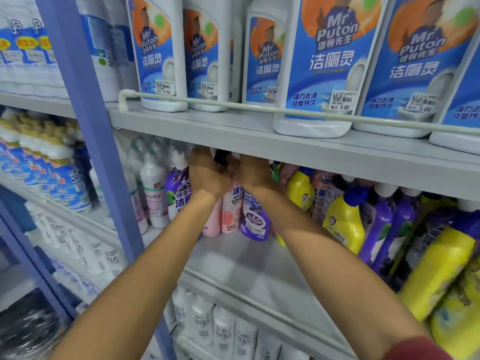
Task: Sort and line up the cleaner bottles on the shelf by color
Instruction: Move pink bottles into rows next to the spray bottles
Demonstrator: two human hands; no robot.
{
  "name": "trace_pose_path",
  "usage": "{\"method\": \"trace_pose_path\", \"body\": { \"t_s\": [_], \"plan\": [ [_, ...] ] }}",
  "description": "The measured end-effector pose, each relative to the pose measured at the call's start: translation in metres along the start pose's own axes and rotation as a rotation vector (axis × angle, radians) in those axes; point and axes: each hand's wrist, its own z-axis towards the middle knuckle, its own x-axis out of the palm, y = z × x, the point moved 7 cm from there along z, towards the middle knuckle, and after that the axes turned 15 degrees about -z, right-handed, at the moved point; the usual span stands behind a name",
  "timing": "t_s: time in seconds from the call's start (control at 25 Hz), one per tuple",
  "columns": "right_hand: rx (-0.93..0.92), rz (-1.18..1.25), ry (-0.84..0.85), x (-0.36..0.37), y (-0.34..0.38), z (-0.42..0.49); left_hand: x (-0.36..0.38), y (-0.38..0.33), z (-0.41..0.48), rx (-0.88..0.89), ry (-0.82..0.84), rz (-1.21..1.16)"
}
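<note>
Both my hands reach deep into the middle shelf. My left hand is wrapped over the top of a pink bottle. My right hand closes on the neck of a purple bottle beside it. Another purple bottle with a white cap stands just left of my left hand. To the right, yellow bottles and purple bottles stand mixed and leaning. White-and-pink bottles stand at the far left of the shelf.
The shelf above carries big white bottles with blue labels behind a guard rail. A blue upright post divides the shelving. Yellow bottles lie tipped at the right front. White bottles fill the shelf below.
</note>
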Motion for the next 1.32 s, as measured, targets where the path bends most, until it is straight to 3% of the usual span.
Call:
{"method": "trace_pose_path", "body": {
  "t_s": [0.2, 0.32, 0.48, 0.6, 0.68, 0.88, 1.0, 1.12, 1.32],
  "plan": [
    [0.103, 0.214, -0.010, 0.000, -0.021, -0.012, 0.004, -0.009, -0.003, 0.196, -0.029, 0.164],
    [-0.017, 0.139, -0.046, -0.013, -0.016, -0.024, -0.002, -0.007, -0.003, 0.170, -0.028, 0.196],
    [-0.041, 0.188, 0.029, -0.015, -0.029, -0.032, -0.010, 0.006, -0.003, 0.070, 0.034, 0.235],
    [-0.075, 0.266, 0.042, -0.029, -0.041, -0.048, -0.020, 0.003, -0.009, 0.156, 0.070, 0.201],
    [-0.092, 0.310, 0.005, -0.049, -0.042, -0.064, -0.021, 0.004, -0.015, 0.177, 0.160, 0.045],
    [-0.118, 0.219, -0.078, -0.069, -0.051, -0.096, -0.008, 0.010, -0.043, 0.056, 0.392, -0.206],
    [0.038, 0.535, 0.156, -0.042, -0.063, -0.126, 0.000, 0.039, -0.065, -0.165, 0.477, -0.405],
    [0.084, 0.623, 0.339, -0.018, -0.074, -0.161, 0.005, 0.074, -0.084, -0.183, 0.600, -0.355],
    [0.205, 0.588, 0.156, -0.011, -0.085, -0.181, 0.017, 0.101, -0.108, -0.211, 0.610, -0.344]
  ]
}}
